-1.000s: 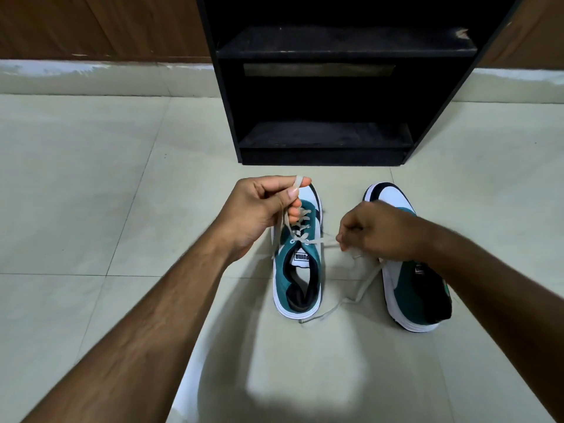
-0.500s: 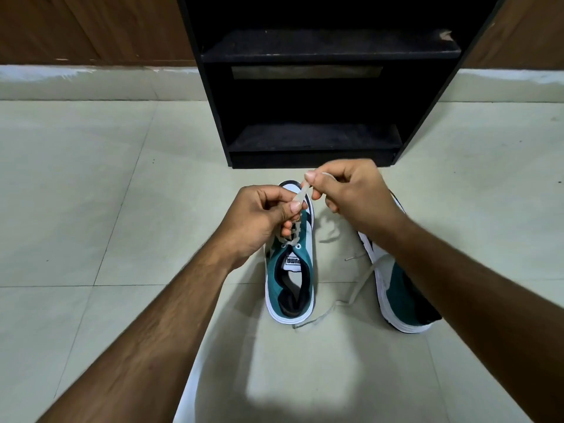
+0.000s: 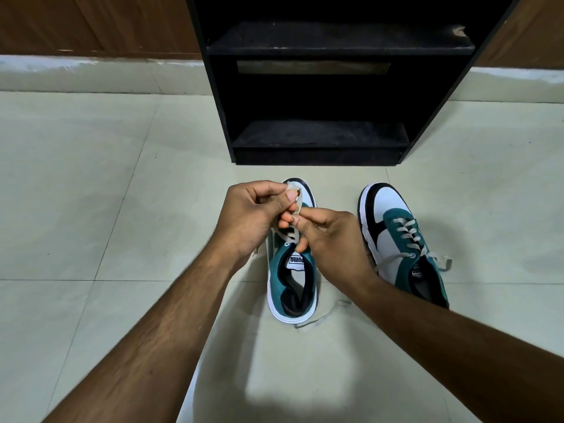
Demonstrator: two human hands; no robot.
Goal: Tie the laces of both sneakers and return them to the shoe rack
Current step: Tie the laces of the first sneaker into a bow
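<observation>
The right hand (image 3: 332,239), raised half a second ago above the toe of the left sneaker (image 3: 291,270), has dropped to meet the left hand (image 3: 253,215) over that shoe's eyelets, uncovering the right sneaker (image 3: 399,239) beside it. The black shoe rack (image 3: 320,87) stands at the far edge of the tiled floor (image 3: 91,193) against the skirting, its two visible shelves bare. Both sneakers sit on the floor just in front of the rack's lower shelf, toes pointing at it, side by side and apart. The left hand is closed, thumb and forefinger pinching a folded loop of the pale flat lace (image 3: 294,199); the right hand, fingers curled, presses against it and appears to pinch the other strand (exactly how the strands cross is hidden between the fingers). A loose lace end (image 3: 317,319) trails on the floor by the left sneaker's heel, and the right sneaker's laces (image 3: 406,236) lie untied, one end (image 3: 442,262) flopped over its outer side. The lace looks soft, limp and light, likely to slip unless pinched close to the knot and kept taut. The shoes themselves look light with firm soles, probably best lifted by the heel collar or pinched together at the tongues once tied.
</observation>
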